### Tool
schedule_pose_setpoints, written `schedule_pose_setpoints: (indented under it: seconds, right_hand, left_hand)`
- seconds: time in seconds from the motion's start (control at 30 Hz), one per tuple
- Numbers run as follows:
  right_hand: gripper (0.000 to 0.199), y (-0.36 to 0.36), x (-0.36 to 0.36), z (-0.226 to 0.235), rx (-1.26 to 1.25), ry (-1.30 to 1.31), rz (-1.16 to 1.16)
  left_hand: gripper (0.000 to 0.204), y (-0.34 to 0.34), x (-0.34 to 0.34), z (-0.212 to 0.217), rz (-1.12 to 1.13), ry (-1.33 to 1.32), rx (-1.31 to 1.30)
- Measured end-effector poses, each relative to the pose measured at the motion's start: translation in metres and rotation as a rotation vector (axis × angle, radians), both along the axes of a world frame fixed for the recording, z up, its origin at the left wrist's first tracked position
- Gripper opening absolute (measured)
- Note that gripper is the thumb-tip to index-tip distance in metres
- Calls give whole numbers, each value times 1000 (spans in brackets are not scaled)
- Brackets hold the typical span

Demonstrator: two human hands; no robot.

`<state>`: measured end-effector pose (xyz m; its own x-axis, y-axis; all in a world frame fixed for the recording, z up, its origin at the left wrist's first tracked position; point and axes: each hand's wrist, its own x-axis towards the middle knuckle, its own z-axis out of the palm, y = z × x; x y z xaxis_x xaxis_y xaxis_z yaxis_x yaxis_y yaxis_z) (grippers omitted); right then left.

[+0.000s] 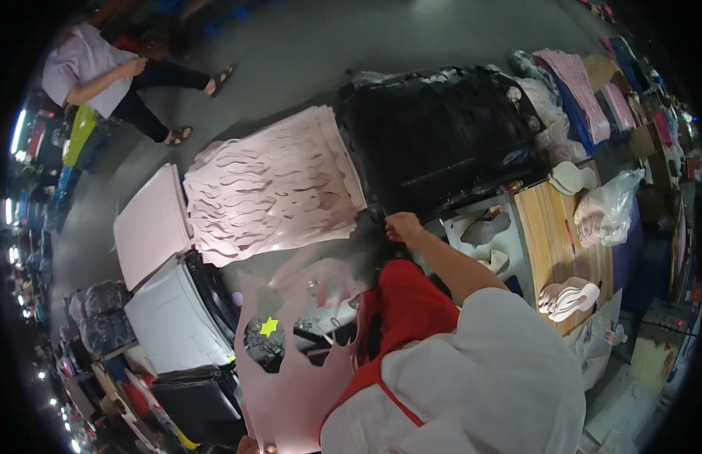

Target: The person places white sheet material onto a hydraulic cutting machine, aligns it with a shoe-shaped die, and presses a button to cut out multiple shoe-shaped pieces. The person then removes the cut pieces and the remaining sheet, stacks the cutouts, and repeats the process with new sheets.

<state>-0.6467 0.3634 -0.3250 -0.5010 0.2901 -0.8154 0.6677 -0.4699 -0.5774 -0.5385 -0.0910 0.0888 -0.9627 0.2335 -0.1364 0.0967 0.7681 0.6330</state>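
Observation:
My left hand [251,446] shows only as fingertips at the bottom edge, gripping the lower edge of a large pink sheet with cut-out holes [290,386] that stands in front of me. My right hand [402,225] reaches forward with curled fingers to the near corner of a stack of black sheets [442,136], right beside a pile of pink cut-out sheets [275,189]. What the fingers hold, if anything, is hidden. A red apron [400,310] and a white sleeve [487,371] cover my body.
A stack of uncut pink sheets [150,223] lies left, above a white machine housing [177,321]. To the right is a wooden table [551,227] with sole-shaped pieces [569,297] and a plastic bag [604,208]. Another person [101,68] sits far left on the grey floor [290,53].

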Motion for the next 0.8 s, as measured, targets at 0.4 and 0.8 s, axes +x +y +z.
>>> schedule_pose_setpoints:
  seconds: [0.4, 0.8]
  right_hand:
    - [27, 117, -66, -206, 45, -81, -1070]
    - [51, 160, -100, -198, -35, -326, -899]
  left_hand:
    - [38, 8, -62, -90, 472, -692, -675]
    - [52, 23, -115, -168, 140, -737, -731]
